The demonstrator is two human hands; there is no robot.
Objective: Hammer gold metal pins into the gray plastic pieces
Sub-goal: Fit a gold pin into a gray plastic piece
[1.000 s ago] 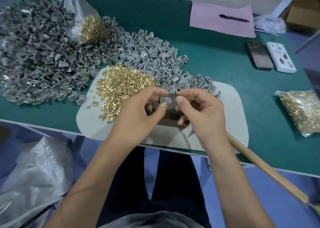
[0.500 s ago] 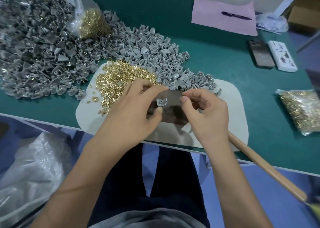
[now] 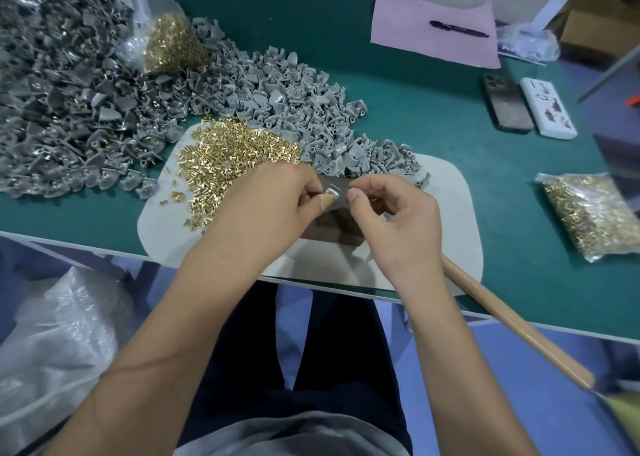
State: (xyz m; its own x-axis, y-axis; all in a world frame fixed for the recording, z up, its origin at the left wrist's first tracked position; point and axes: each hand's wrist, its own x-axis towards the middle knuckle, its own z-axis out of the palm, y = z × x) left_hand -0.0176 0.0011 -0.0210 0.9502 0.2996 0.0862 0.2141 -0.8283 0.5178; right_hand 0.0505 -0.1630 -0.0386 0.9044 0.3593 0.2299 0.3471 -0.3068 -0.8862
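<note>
My left hand (image 3: pixel 266 210) pinches one gray plastic piece (image 3: pixel 333 193) between thumb and fingers, just above a dark block (image 3: pixel 341 229) on the pale mat (image 3: pixel 446 213). The curled fingers of my right hand (image 3: pixel 398 223) meet the piece from the right, and a glint of a gold pin (image 3: pixel 372 200) shows between them. Loose gold pins (image 3: pixel 225 158) lie heaped on the mat's left part. Gray pieces (image 3: pixel 287 102) are piled behind the mat and far to the left. The hammer's wooden handle (image 3: pixel 512 324) runs from under my right wrist past the table edge; its head is hidden.
A clear bag of gold pins (image 3: pixel 169 43) leans on the gray heap; another bag (image 3: pixel 588 213) lies at the right. Two phones (image 3: pixel 507 104) and a pink sheet with a pen (image 3: pixel 457 28) sit at the back right. A plastic sack (image 3: pixel 59 345) hangs below the table's left edge.
My right fingers, which had drawn a little away from the piece half a second ago, have closed in on it again. My left hand keeps its pinch on the piece over the block.
</note>
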